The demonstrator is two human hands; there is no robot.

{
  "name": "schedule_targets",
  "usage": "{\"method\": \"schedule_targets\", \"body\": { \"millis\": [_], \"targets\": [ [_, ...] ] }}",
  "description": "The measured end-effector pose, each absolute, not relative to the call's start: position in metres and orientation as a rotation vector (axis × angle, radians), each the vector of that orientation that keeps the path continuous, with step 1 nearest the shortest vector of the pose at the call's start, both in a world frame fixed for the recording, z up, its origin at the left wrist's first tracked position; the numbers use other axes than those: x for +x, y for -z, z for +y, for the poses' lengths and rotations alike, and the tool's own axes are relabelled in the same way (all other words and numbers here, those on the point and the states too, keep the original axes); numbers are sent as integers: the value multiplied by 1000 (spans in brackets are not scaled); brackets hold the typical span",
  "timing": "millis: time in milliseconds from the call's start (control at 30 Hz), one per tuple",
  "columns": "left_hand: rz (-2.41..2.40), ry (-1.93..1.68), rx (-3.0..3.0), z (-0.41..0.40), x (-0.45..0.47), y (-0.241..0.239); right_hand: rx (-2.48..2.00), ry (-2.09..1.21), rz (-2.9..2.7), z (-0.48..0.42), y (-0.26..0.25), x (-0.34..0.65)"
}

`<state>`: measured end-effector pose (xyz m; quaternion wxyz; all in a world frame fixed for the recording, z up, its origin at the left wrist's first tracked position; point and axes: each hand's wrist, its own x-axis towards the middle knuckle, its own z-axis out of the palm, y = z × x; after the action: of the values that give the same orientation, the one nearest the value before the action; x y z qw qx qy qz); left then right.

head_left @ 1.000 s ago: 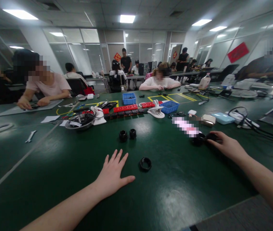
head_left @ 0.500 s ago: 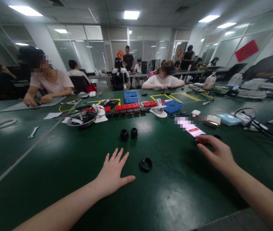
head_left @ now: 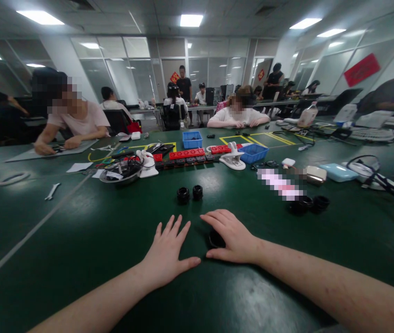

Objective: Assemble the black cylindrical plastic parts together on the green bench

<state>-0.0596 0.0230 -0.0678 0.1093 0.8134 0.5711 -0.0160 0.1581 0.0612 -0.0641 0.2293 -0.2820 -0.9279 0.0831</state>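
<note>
My left hand [head_left: 167, 249] lies palm down on the green table with its fingers spread, holding nothing. To its right, my right hand [head_left: 229, 237] arches over a black ring-shaped part [head_left: 216, 239]. Its fingers and thumb are apart on either side of the ring; I cannot see a firm grip, and the hand covers part of it. Beyond both hands stand two black cylindrical parts [head_left: 190, 194], side by side. More black round parts [head_left: 309, 203] sit at the right, near a phone [head_left: 280, 184] with a lit, blurred screen.
Red and black strips [head_left: 186, 155], a metal bowl with cables [head_left: 120, 173], a white clamp [head_left: 232, 159] and blue bins [head_left: 252, 152] line the table's middle. A wrench [head_left: 52, 191] lies at the left. Other people work across the table.
My right hand has moved left from beside the phone to over the black ring. My left hand keeps its spread pose on the table. The view has shifted slightly.
</note>
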Motion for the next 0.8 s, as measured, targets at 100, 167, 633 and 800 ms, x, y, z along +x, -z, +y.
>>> {"method": "schedule_targets", "body": {
  "millis": [100, 167, 633, 800],
  "targets": [
    [1678, 51, 2390, 24, -60, 69, -794, -237, -2582, 62, 64, 157],
    [1679, 51, 2388, 24, -60, 69, -812, -246, -2600, 61, 63, 157],
    [1662, 41, 2361, 24, -61, 68, -858, -412, -2617, 59, 57, 170],
    [1661, 45, 2351, 23, -60, 67, -1092, -364, -2559, 62, 56, 169]
  ]
}}
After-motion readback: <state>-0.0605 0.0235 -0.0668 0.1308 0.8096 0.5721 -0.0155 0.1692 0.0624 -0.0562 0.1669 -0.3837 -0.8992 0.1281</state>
